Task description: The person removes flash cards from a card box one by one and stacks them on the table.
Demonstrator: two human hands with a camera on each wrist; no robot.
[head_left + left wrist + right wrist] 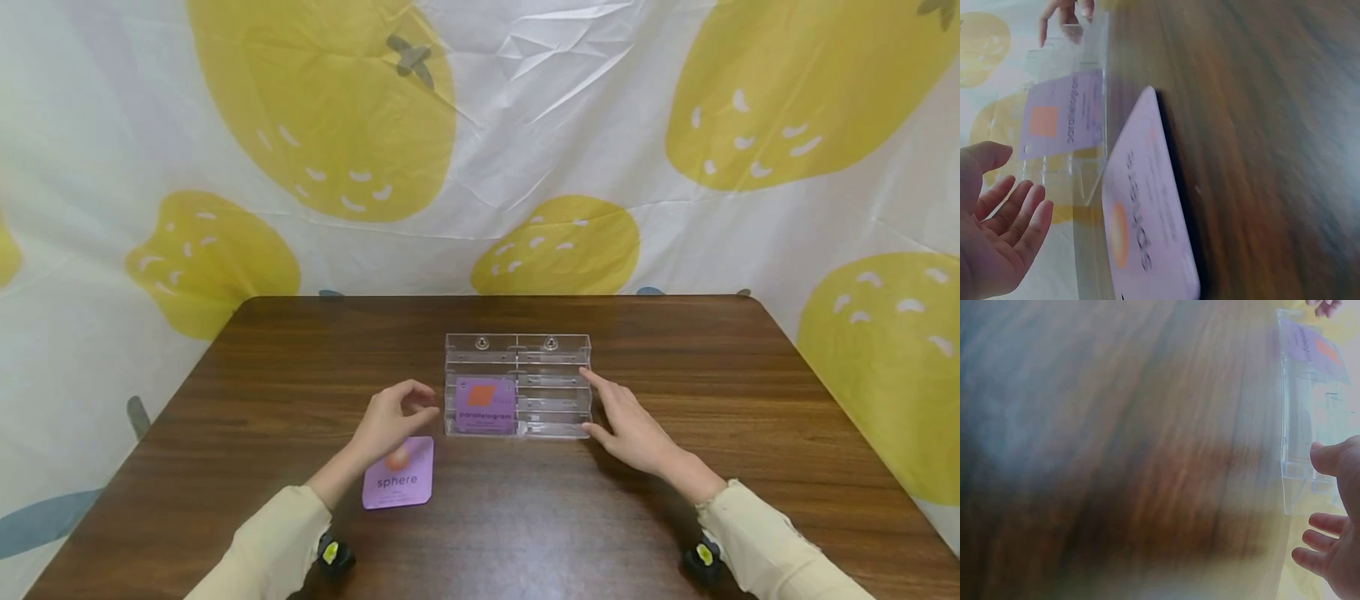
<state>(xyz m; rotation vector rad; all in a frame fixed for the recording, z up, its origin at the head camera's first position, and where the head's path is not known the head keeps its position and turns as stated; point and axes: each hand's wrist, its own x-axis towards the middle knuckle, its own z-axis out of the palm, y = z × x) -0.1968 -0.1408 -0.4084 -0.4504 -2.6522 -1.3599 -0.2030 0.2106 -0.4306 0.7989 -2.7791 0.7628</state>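
Observation:
A clear plastic tiered card holder (555,392) with two columns stands on the table. In its lower left pocket sits a purple card (485,407) reading "parallelogram" with an orange shape. Just left of the holder, my left hand (393,421) hovers with loosely bent fingers, thumb apart and nothing between them. Below that hand lies a stack of purple cards (397,483), the top one reading "sphere"; the hand overlaps its upper edge in the head view. My right hand (630,425) is at the holder's right side, fingers extended, fingertips and thumb right at its edge.
The brown wooden table (570,533) reaches back to a white curtain (570,142) printed with yellow lemons. Dark wrist-worn devices (335,554) sit under both sleeves, close to the tabletop.

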